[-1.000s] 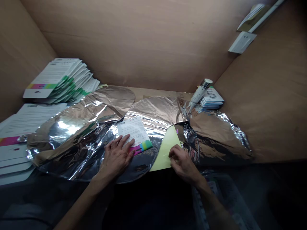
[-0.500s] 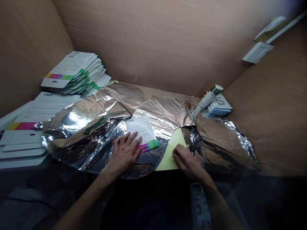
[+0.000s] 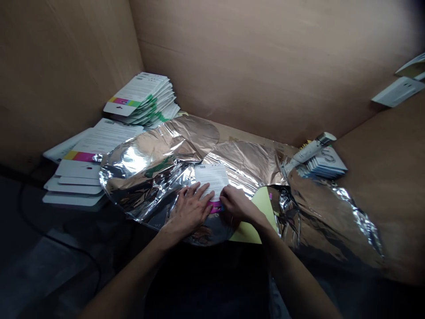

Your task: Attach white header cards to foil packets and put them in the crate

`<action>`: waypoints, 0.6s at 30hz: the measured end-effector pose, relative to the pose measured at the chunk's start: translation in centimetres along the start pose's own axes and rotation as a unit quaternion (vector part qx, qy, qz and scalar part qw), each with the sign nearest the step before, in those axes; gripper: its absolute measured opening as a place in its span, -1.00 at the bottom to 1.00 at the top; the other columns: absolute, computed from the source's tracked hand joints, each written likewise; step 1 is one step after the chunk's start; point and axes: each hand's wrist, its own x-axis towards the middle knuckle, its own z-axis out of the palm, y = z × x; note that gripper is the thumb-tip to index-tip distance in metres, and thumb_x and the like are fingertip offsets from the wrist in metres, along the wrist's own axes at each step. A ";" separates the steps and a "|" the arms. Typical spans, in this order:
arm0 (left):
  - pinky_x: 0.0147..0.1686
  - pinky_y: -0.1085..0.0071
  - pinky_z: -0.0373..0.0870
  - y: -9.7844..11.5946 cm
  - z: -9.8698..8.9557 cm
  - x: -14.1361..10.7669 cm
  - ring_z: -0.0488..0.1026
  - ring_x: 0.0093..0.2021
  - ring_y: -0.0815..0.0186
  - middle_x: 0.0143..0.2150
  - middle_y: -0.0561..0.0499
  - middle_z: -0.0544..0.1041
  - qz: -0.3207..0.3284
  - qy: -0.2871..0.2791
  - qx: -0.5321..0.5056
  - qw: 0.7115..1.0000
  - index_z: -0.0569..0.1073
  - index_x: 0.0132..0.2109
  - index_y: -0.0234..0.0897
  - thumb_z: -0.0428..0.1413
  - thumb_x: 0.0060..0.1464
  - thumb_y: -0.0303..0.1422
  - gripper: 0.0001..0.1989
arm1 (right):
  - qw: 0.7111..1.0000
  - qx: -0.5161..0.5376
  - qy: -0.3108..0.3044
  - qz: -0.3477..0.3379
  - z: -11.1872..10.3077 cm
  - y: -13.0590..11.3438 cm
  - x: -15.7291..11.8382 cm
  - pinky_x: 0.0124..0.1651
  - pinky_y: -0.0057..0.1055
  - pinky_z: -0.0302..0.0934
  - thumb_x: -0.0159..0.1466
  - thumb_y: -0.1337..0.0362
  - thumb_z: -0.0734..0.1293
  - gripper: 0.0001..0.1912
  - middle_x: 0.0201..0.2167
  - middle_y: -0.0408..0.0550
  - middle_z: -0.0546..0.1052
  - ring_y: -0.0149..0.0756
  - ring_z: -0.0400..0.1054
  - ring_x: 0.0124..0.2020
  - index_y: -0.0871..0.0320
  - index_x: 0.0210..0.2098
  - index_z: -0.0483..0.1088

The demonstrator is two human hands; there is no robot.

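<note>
A white printed packet [image 3: 212,178] with a coloured stripe along its near end lies on a shiny silver foil sheet [image 3: 239,155]. My left hand [image 3: 191,206] is spread over the packet's left side, fingers stretched out, pressing it down. At the packet's right edge is my right hand [image 3: 237,203], its fingers curled and pressed together against the printed face. Anything between those fingertips is hidden. Under my right forearm lies a pale yellow sheet [image 3: 262,204], partly covered, with a small pink mark [image 3: 270,196] beside it.
Two stacks of similar packets, a farther stack [image 3: 137,91] and a nearer stack [image 3: 79,170], stand at the left. At the right, a white tube with a silver cap [image 3: 310,150] leans by a pile of small packets [image 3: 327,164]. Wooden panels [image 3: 249,66] enclose the work surface.
My right hand has moved left from the yellow sheet to the packet's right edge. The left hand stays on the packet. The view has turned slightly left.
</note>
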 end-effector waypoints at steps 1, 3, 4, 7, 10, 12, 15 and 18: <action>0.32 -0.03 0.05 0.0 0.0 0.0 0.18 0.40 0.01 0.42 0.01 0.34 0.000 0.001 -0.001 1.000 0.44 0.26 0.03 0.01 0.39 -0.19 -0.63 | 1.000 -0.008 0.015 0.013 0.3 0.3 0.2 -0.21 -0.36 0.07 0.33 0.35 0.31 -0.86 -0.35 -0.12 0.45 -0.28 0.28 -0.31 0.10 -0.37 0.30; 0.32 -0.05 0.06 -0.1 -0.1 -0.1 0.18 0.40 0.00 0.41 0.01 0.34 0.001 -0.001 -0.002 1.000 0.44 0.26 0.03 0.01 0.39 -0.19 -0.63 | 0.997 -0.015 0.060 0.049 0.6 1.1 0.1 -0.22 -0.35 0.07 0.37 0.32 0.28 -0.88 -0.32 -0.07 0.46 -0.25 0.30 -0.30 0.09 -0.33 0.29; 0.32 -0.05 0.07 -0.1 -0.1 -0.1 0.18 0.41 0.00 0.41 0.01 0.34 0.002 -0.004 -0.002 1.000 0.44 0.26 0.02 0.01 0.39 -0.20 -0.63 | 0.994 -0.018 0.083 0.071 0.6 1.4 -0.1 -0.24 -0.34 0.07 0.40 0.30 0.24 -0.89 -0.31 -0.04 0.47 -0.23 0.31 -0.30 0.08 -0.30 0.28; 0.33 -0.08 0.08 0.1 -0.2 -0.1 0.16 0.43 -0.04 0.43 -0.01 0.32 0.013 -0.019 0.002 1.000 0.42 0.28 -0.01 0.01 0.38 -0.17 -0.61 | 0.986 -0.014 0.119 0.117 0.3 2.0 -0.8 -0.32 -0.34 0.04 0.46 0.21 0.17 -0.87 -0.38 -0.04 0.46 -0.21 0.33 -0.38 0.06 -0.25 0.23; 0.34 -0.15 0.10 0.5 -0.4 0.1 0.11 0.45 -0.17 0.46 -0.17 0.26 0.014 -0.029 0.009 0.999 0.38 0.32 -0.21 0.14 0.25 -0.02 -0.40 | 0.985 0.070 0.107 0.114 0.1 1.1 -1.3 -0.35 -0.37 0.11 0.47 0.09 0.18 -0.79 -0.43 -0.14 0.44 -0.23 0.33 -0.42 0.04 -0.26 0.19; 0.34 -0.11 0.17 0.7 -0.8 0.1 0.17 0.43 -0.19 0.44 -0.30 0.27 0.003 -0.012 0.003 1.000 0.36 0.33 -0.35 0.20 0.18 -0.06 -0.31 | 0.971 0.205 0.090 0.085 -0.4 0.0 -1.6 -0.32 -0.38 0.20 0.47 0.02 0.17 -0.73 -0.40 -0.17 0.44 -0.26 0.34 -0.39 0.04 -0.27 0.19; 0.31 0.04 0.31 0.9 -2.3 -0.6 0.35 0.33 -0.09 0.36 -0.30 0.39 -0.002 0.038 -0.097 0.995 0.39 0.32 -0.40 0.13 0.24 -0.20 -0.42 | 0.925 0.355 0.130 0.041 -1.9 -1.4 -2.8 -0.23 -0.37 0.30 0.44 -0.02 0.23 -0.72 -0.29 -0.13 0.46 -0.29 0.35 -0.32 0.06 -0.17 0.28; 0.04 0.16 0.58 1.4 -4.0 -2.1 0.59 0.07 -0.02 0.09 -0.09 0.64 -0.046 0.041 -0.275 0.959 0.53 0.21 -0.17 0.06 0.26 -0.14 -0.54 | 0.912 0.350 0.209 0.047 -4.2 -1.0 -6.2 -0.24 -0.38 0.31 0.35 0.03 0.37 -0.70 -0.26 -0.09 0.48 -0.28 0.35 -0.31 0.07 -0.07 0.38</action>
